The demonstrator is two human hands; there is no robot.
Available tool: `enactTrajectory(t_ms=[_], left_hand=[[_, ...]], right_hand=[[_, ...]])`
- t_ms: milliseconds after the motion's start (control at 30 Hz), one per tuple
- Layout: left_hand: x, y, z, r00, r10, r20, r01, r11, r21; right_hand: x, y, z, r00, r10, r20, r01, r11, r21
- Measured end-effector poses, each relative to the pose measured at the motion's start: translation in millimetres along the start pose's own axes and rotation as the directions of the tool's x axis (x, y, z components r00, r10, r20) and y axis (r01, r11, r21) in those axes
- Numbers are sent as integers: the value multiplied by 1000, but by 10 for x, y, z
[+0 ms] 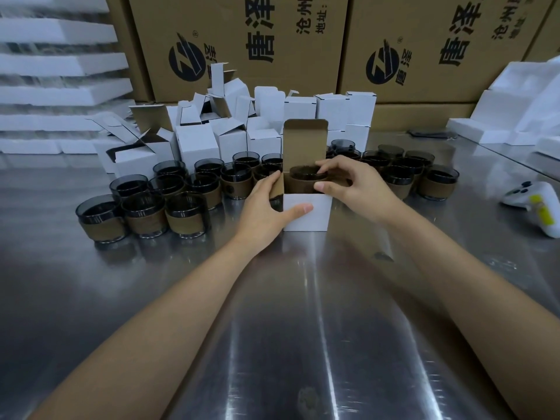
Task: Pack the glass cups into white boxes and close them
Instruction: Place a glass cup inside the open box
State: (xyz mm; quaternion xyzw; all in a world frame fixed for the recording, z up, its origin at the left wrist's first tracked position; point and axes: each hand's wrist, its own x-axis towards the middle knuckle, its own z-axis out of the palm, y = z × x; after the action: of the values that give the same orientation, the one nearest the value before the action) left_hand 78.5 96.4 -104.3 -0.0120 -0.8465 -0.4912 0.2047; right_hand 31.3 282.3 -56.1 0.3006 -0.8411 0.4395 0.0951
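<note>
Box (315,219) stands open on the table (303,298), lid flap upright, with one glass cup (303,180) sitting inside. Left hand (266,204) grips the box's left side, thumb across the front. Right hand (354,189) pinches the cup's rim.

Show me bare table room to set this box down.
Bare steel tabletop lies in front of the open white cardboard box, between the forearms, and rightward toward the white controller. Crowded: banded smoked-glass cups both sides, folded white boxes behind.
</note>
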Motion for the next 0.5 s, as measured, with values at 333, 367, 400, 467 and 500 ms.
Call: enactTrajectory(t_ms=[333,367,400,467,500], left_hand=[[-5,3,13,1000,16,6,-16,1000,22],[-6,3,9,1000,18,9,-18,1000,22],[-7,3,7,1000,20,13,-20,1000,19],[-10,3,2,999,26,18,-26,1000,8],[-13,3,-1,1000,28,12,-28,1000,-2]], right_hand=[[-12,-22,-23,988,-1,156,31,981,-193],[-15,-21,-19,989,-5,150,34,981,-189],[-20,-20,-12,990,-9,144,36,982,-184],[-29,-14,10,993,-11,121,31,986,-162],[-37,-14,23,995,-15,103,29,990,-137]])
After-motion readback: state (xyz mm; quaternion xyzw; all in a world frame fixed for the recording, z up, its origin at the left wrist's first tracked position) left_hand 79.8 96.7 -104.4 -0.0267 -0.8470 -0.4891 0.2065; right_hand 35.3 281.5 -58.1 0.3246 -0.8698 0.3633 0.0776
